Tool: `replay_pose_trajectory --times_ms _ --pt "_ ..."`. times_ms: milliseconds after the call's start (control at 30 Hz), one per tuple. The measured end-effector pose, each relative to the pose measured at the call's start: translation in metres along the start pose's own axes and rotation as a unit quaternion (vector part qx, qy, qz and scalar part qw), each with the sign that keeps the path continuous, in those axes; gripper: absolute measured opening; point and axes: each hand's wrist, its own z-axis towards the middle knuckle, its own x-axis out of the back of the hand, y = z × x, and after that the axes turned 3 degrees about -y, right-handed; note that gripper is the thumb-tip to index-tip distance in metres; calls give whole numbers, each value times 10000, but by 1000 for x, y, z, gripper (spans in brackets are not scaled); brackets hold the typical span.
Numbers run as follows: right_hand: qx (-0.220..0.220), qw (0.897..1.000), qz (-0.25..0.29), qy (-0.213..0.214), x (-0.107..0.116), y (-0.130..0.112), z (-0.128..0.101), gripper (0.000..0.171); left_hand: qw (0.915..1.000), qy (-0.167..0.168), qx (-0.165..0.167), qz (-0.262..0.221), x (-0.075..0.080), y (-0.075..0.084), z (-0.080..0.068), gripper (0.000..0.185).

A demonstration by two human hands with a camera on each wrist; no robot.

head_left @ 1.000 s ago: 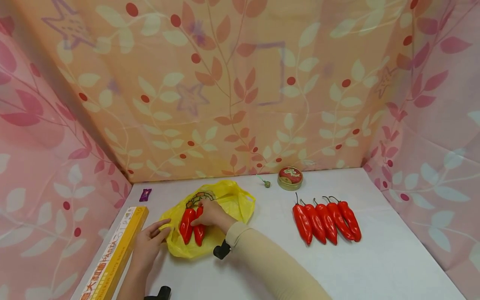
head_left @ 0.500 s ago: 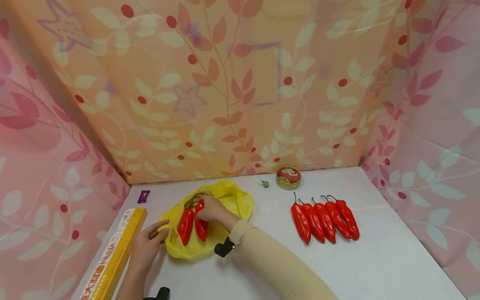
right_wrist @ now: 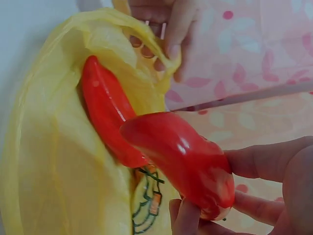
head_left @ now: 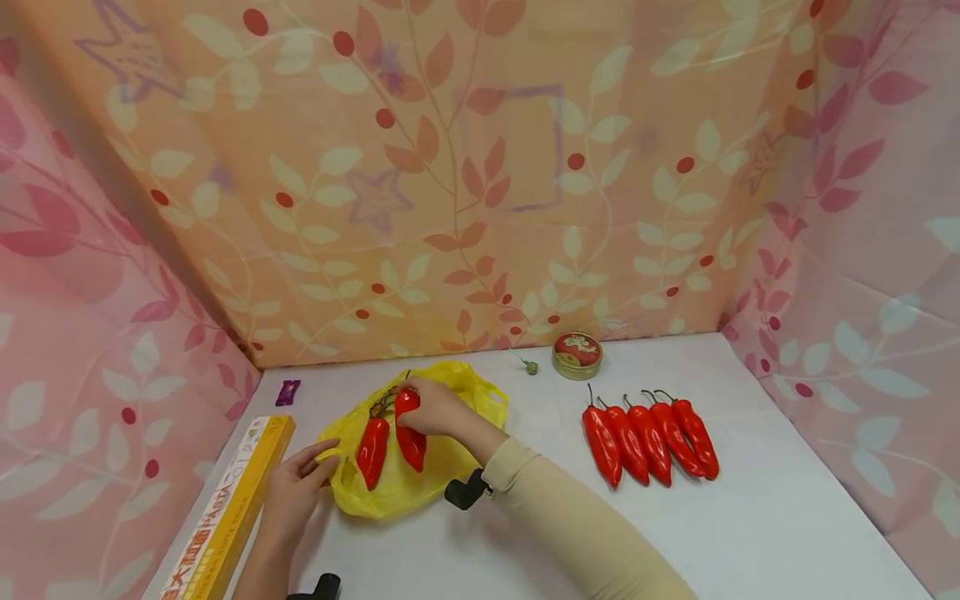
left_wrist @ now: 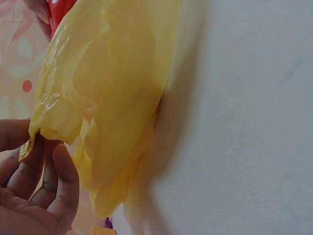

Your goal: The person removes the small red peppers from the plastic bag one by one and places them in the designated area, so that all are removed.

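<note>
A yellow plastic bag [head_left: 457, 383] lies spread on the white table. My left hand [head_left: 300, 483] pinches the bag's left edge between thumb and fingers; the left wrist view shows the plastic [left_wrist: 117, 88] pulled up there. Over the bag, my right hand [head_left: 435, 407] holds a red chili pepper [head_left: 412, 446] near its stem end. The right wrist view shows this pepper [right_wrist: 181, 156] raised, its tip overlapping a second red pepper [right_wrist: 105, 103]. That second pepper [head_left: 372, 454] lies on the bag, to the left of the held one.
Several red peppers [head_left: 648, 437] lie in a row on the right. A round red-and-gold tin [head_left: 577, 356] stands at the back beside a small green item [head_left: 531, 367]. A long yellow pasta box [head_left: 232, 508] and a purple wrapped candy [head_left: 287, 392] are on the left.
My right hand has lifted one pepper and moved it slightly up and to the right, away from the other pepper on the bag. The left hand keeps its grip on the bag's edge.
</note>
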Motion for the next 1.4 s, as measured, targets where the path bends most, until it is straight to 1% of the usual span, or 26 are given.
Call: replay_pose_trajectory --times_ms 100,300,500,600,867,1067,1167,1267,1400 --pt "91 10000 5 -7 4 1 -5 52 10000 2 15 -10 1 -1 -1 42" --pt "228 9997 -44 116 15 6 -19 53 10000 -23 52 -5 -1 1 -2 42" --pt "344 9991 -97 237 21 16 -34 51 9999 -11 97 39 -2 0 -2 41" --pt "302 9990 -105 312 26 21 -43 54 9999 -11 116 50 -2 -1 -1 41" --pt "99 9982 160 572 44 38 -61 58 9998 -13 154 93 -1 -2 1 42" --pt "17 9973 207 711 57 54 -77 58 9999 88 48 97 -4 -1 1 41" --pt "-11 9963 195 839 63 62 -87 58 9999 62 25 77 -7 -1 1 41" --pt "-58 9947 168 1013 68 69 -95 58 9999 10 97 67 -8 -1 1 41" --pt "-163 9922 137 1228 73 80 -105 57 9998 -5 133 173 -7 -1 0 41"
